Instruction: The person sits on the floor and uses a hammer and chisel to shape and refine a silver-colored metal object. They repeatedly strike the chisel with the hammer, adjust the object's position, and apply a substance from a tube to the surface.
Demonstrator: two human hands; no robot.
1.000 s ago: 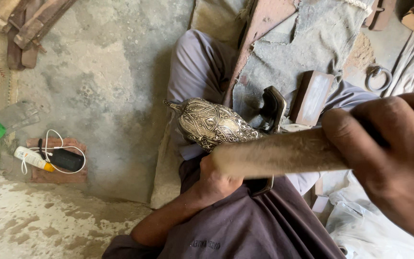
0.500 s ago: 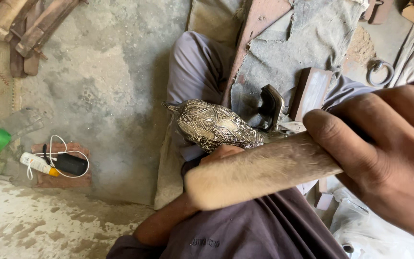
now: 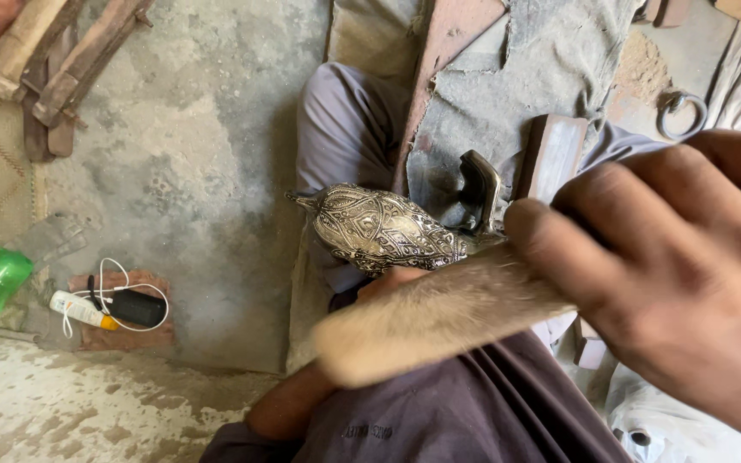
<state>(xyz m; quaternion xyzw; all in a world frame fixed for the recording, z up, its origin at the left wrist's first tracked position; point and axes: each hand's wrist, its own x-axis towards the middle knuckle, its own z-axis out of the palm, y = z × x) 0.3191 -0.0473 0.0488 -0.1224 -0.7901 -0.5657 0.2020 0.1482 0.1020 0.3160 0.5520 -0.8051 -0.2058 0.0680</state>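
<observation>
Here my right hand [image 3: 688,300] grips a wooden handle [image 3: 439,317] raised over the embossed metal piece [image 3: 383,227] resting on my lap, my left hand [image 3: 396,281] steadying it from beneath, so I judge the next stroke needs careful aim.

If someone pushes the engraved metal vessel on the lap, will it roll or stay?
The engraved metal vessel looks rounded and tapered, so it would probably roll or rock if pushed. It appears to be solid embossed metal, so likely stiff and fairly heavy for its size. The left hand beneath it seems to steady it.
</observation>
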